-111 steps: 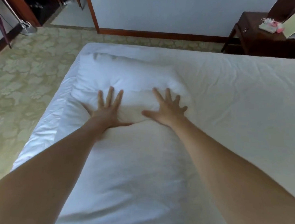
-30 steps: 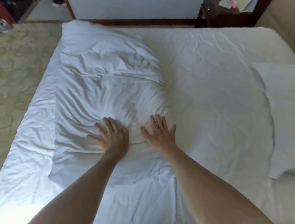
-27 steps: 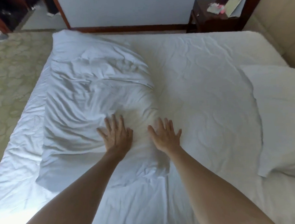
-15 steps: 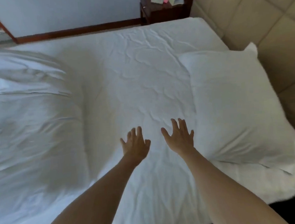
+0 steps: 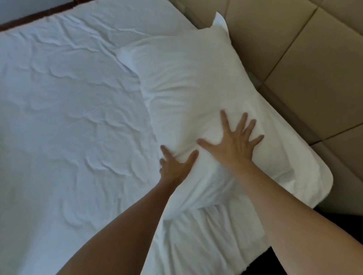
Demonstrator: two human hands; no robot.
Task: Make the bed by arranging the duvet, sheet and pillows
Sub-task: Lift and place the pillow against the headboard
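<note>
A plump white rectangular fabric pillow [image 5: 191, 91] lies at about two o'clock on the wrinkled white cotton bed sheet [image 5: 67, 113], its far long edge just beside the tan quilted padded headboard [image 5: 297, 55]. The right hand [image 5: 234, 144] rests flat on the pillow's near end with fingers straight and spread wide, gripping nothing. At its nine o'clock, the left hand [image 5: 173, 165] presses the pillow's left edge with thumb and fingers extended; no writing or label is readable.
</note>
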